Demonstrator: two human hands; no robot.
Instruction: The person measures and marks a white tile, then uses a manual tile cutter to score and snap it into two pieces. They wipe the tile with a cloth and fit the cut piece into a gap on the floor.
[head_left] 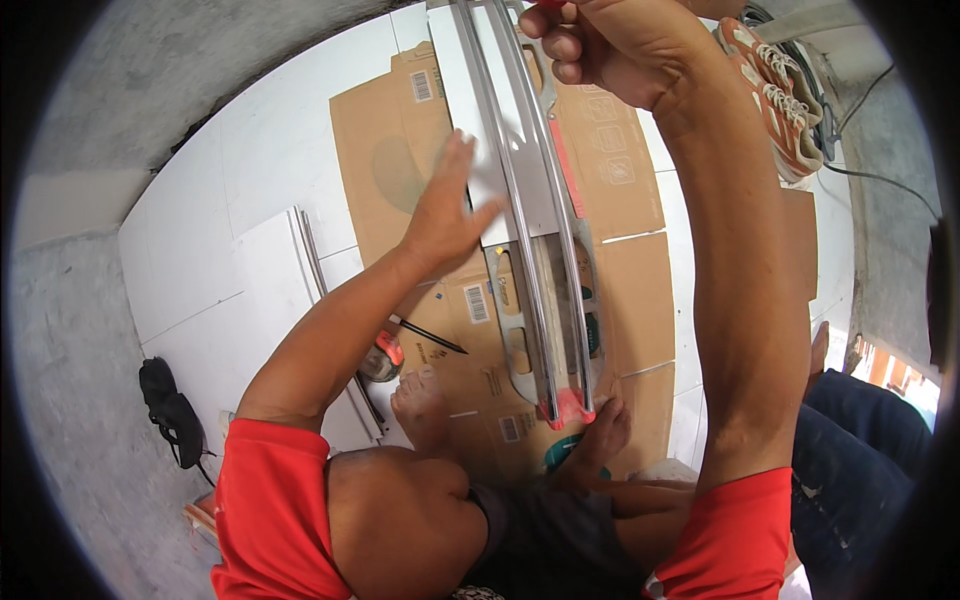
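Your left hand [445, 220], spread and gripping nothing, is nearer, at the left edge of the tile [530, 200] — your right hand [610, 45] curls farther out, its hold unclear. Tile and cutter [537, 310] point away from you, between the side edges of the cardboard [635, 300].

We're in an unfinished room: raw cement wall [200, 90] at ten o'clock, stacked tiles [265, 275] at nine, tile cutter [518, 210] at one.

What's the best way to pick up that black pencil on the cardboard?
Probably pinch the black pencil across mid-shaft, from above and left: it is slim, lies flat on the cardboard, and its pointed end faces the tile cutter.
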